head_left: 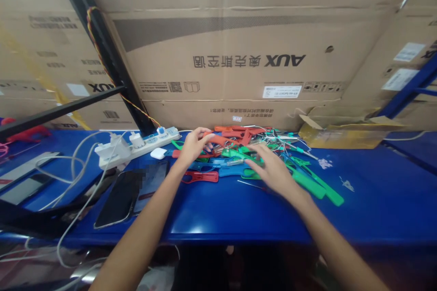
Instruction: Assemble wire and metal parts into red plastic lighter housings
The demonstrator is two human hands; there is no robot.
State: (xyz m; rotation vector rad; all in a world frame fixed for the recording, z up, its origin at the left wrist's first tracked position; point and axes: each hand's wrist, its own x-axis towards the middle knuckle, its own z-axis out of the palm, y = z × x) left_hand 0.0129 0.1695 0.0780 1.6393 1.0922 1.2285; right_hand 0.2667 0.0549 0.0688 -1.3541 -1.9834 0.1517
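Observation:
My left hand (194, 146) is closed on a red plastic handle (220, 139), like the grip of a long gas lighter. It hovers at the left part of a heap of similar pieces. My right hand (271, 168) reaches over the heap's front with its fingers curved and apart; nothing shows in it, though its fingertips partly blend with the pieces beneath. Around the hands lie a red casing (201, 176), a blue casing (232, 171) and long green casings (309, 184). Thin metal rods and wires (278, 137) tangle at the back. A slim screwdriver-like tool (249, 184) lies in front.
A white power strip (153, 143) with plugs and cables stands at left. Nearby are a white case (158, 153) and dark phones (118, 198). An open cardboard box (341, 135) sits at back right. Large cartons (221, 32) wall the blue table (239, 223) behind.

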